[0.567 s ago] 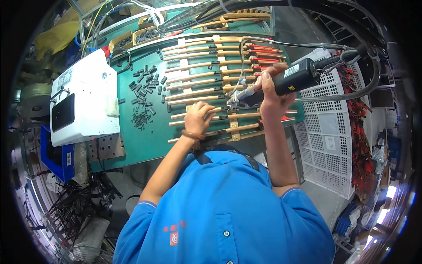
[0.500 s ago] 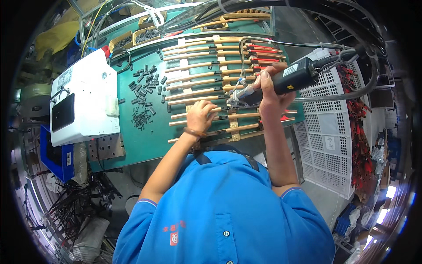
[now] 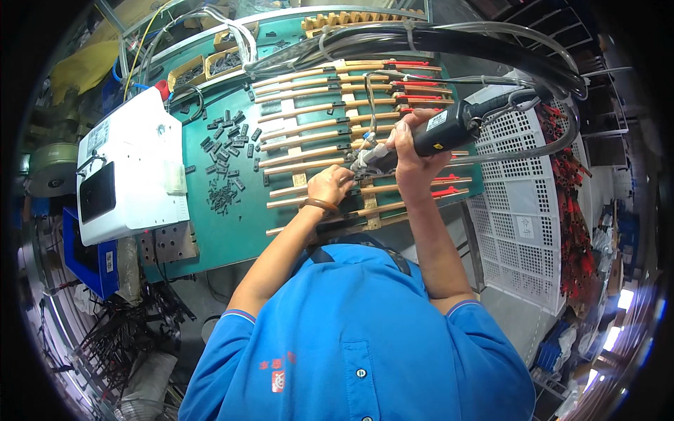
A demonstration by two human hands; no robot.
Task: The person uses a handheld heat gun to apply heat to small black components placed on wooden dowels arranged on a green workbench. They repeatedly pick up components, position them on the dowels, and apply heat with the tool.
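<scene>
My right hand point(image 3: 415, 151) is wrapped round a black corded power screwdriver point(image 3: 446, 132), held tilted with its nose point(image 3: 366, 163) pointing left and down at a row of copper-coloured tubes point(image 3: 302, 134). Each tube has a small black clip point(image 3: 343, 132) near its middle, and several have red ends point(image 3: 449, 191). Beside the screwdriver's nose, my left hand point(image 3: 331, 185) rests over the nearer tubes. Its fingers are drawn together at a tube; what they pinch is hidden. The tubes lie across a pale slotted rack point(image 3: 300, 179) on a green table point(image 3: 210, 245).
Loose black clips point(image 3: 228, 144) and a pile of small dark pieces point(image 3: 222, 198) lie left of the tubes. A white machine point(image 3: 133, 168) stands farther left. Thick black cables point(image 3: 477, 43) hang over the far side. A white perforated crate point(image 3: 516, 231) stands right.
The screwdriver and my right hand have shifted left. My left hand has edged right, closer to the screwdriver's nose. The whole view has also moved slightly.
</scene>
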